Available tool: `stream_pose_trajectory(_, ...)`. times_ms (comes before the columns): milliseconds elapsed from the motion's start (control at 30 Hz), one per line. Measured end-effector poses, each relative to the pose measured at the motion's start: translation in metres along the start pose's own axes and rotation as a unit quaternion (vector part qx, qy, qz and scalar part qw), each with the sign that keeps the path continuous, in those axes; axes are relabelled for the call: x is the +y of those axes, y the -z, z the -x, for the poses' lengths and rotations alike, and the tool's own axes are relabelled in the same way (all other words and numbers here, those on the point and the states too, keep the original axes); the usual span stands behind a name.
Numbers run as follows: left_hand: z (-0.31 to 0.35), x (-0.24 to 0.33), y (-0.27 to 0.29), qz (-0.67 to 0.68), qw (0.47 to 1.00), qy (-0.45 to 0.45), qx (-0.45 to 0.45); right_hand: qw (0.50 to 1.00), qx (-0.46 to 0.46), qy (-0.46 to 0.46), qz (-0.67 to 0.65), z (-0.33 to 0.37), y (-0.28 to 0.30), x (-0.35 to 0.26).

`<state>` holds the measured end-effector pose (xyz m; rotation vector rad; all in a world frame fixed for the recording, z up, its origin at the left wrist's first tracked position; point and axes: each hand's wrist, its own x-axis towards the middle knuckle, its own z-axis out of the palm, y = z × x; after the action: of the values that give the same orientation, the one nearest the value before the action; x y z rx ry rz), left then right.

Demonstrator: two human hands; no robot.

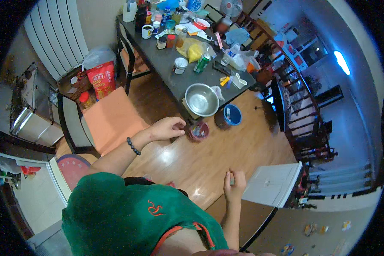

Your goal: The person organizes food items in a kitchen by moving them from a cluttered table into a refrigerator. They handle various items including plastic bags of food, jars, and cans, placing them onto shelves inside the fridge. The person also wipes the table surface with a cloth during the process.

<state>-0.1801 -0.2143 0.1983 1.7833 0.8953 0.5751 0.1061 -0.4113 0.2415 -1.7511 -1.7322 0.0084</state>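
Note:
My left hand, with a dark beaded bracelet on its wrist, reaches over the floor near the table's close corner. Its fingers are loosely bent and apart, and nothing shows in them. Just right of it, on the floor, stands a small reddish bin. A silver metal bowl sits at the table corner beyond. My right hand is farther right, beside a white lidded box. Its fingers are curled in toward the thumb; what they hold, if anything, is too small to make out.
A dark table carries jars, a green can, a yellow bag and yellow-handled tools. A blue bin stands below its corner. Orange-cushioned chair at left, red sack behind it, wooden railing at right.

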Motion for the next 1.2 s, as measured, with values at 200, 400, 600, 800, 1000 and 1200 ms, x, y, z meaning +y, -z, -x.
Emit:
stream_pose_trajectory(200, -0.079, -0.019, 0.037, 0.039, 0.993, 0.014, 0.108, 0.998, -0.031, -0.053, -0.03, -0.111, -0.036, 0.08)
stream_pose_trajectory(400, -0.139, -0.011, 0.079, -0.087, 0.972, 0.037, 0.216, 0.99, -0.082, -0.029, -0.115, -0.22, -0.08, 0.109)
stream_pose_trajectory(600, -0.25, -0.045, 0.125, -0.177, 0.945, 0.001, 0.275, 0.985, -0.123, 0.0, -0.12, -0.293, -0.121, 0.118)
stream_pose_trajectory(800, -0.432, -0.097, 0.186, -0.263, 0.921, 0.036, 0.285, 0.985, -0.108, -0.03, -0.131, -0.35, -0.165, 0.12)
stream_pose_trajectory(1000, -0.551, -0.14, 0.193, -0.321, 0.931, 0.073, 0.16, 0.983, -0.125, -0.098, -0.087, -0.391, -0.203, 0.122)
stream_pose_trajectory(1200, -0.605, -0.211, 0.216, 0.123, 0.943, 0.131, 0.28, 0.98, -0.124, -0.112, -0.106, -0.43, -0.237, 0.116)
